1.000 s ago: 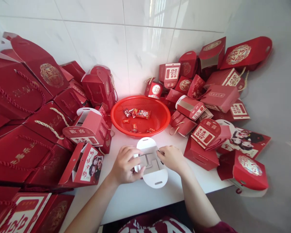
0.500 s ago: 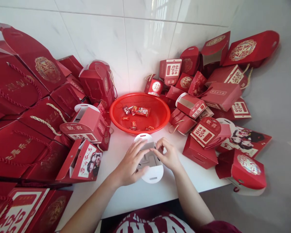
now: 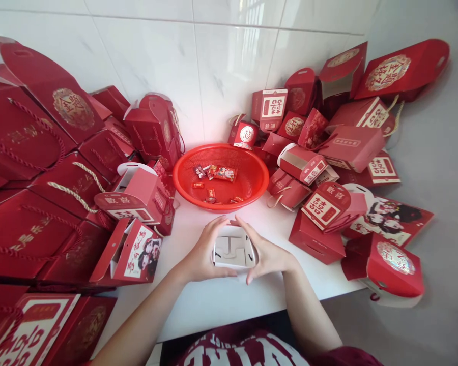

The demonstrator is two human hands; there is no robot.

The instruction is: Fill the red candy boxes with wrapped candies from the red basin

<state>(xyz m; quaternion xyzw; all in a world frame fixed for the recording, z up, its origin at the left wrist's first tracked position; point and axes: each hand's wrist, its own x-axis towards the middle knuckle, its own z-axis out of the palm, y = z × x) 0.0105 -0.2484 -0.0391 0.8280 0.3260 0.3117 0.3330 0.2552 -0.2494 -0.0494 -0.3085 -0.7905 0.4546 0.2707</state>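
Observation:
Between my hands a small cardboard gift box (image 3: 234,248) stands on the white table, its top open to me. The inside is white, and folded bottom panels and small dark handle loops show in it. My left hand (image 3: 205,252) curves around its left side, thumb near the front edge and fingers at the back. Around the right side wraps my right hand (image 3: 269,252) in the same way. The fingertips of both hands nearly meet behind the box. Its outer walls are mostly hidden by my hands. Past it sits a red plastic basket (image 3: 252,200) with several wrapped candies (image 3: 225,174).
Red gift bags and boxes (image 3: 13,223) are piled along the left. More red boxes (image 3: 322,206) crowd the right side up to the wall. An open red box (image 3: 385,269) lies at the table's right edge. White tiles (image 3: 229,61) back the table (image 3: 213,310).
My fingers have left the box's inner edge and now wrap both sides. The white rounded flaps that stuck out at back and front no longer show. My view has shifted slightly.

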